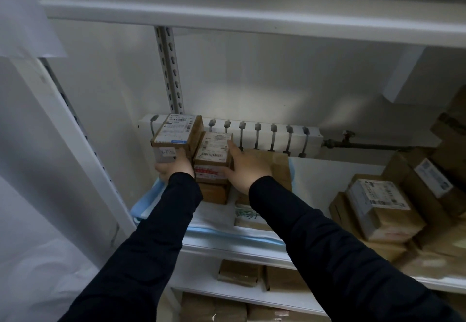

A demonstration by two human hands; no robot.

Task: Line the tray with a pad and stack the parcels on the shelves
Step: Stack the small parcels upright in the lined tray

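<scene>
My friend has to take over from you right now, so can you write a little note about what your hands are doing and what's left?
Left hand: grips the left parcel by its lower end, at the back left of the shelf.
Right hand: fingers straight, pressing the right side of the middle parcel, which sits on other boxes.
Done: the blue pad lies under this stack; stacked parcels stand to the right.
Left: probably settle these two parcels and let go. Whether more parcels wait is out of view.
</scene>
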